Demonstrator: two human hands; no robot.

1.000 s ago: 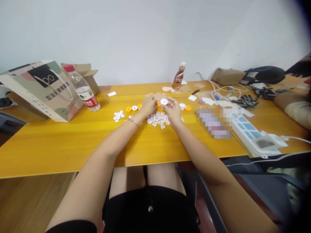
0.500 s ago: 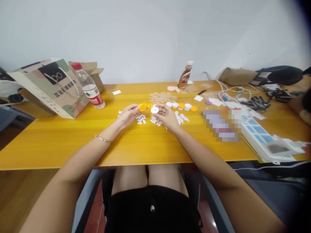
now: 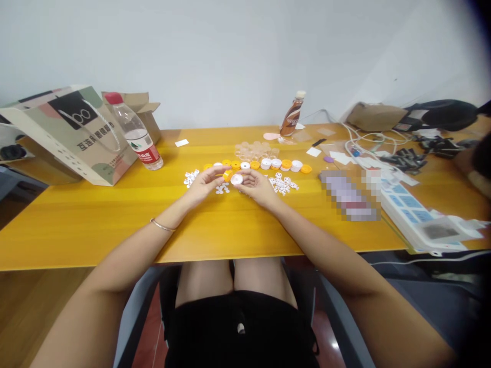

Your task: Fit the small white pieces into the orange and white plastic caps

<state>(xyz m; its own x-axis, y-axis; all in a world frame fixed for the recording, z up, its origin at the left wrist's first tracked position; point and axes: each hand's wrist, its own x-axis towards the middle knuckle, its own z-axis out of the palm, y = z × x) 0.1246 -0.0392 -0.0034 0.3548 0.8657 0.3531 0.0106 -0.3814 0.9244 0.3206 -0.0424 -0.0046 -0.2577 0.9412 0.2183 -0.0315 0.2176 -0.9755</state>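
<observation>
Between thumb and fingers, my left hand (image 3: 204,185) pinches a small round orange plastic piece (image 3: 227,176), tilted on its side. Close beside it, my right hand (image 3: 259,188) grips a round white plastic piece (image 3: 237,179) with its flat face turned toward me. The two pieces are very near each other; whether they touch I cannot tell. Behind the hands runs a row of orange and white round pieces (image 3: 275,164). Small white discs (image 3: 222,188) lie under the left hand, and white pieces with cut-outs (image 3: 284,184) are scattered right of the right hand.
Clear plastic rings (image 3: 253,151) are grouped behind the row. A water bottle (image 3: 140,138) and a paper bag (image 3: 92,143) stand at left. At the back is a brown drink bottle (image 3: 292,116). A white power strip (image 3: 410,212), cables and black parts (image 3: 408,161) occupy the right side.
Both hands have come closer together and slightly toward me, bringing the orange and white pieces side by side. Both pieces have been turned. More of the row behind now shows.
</observation>
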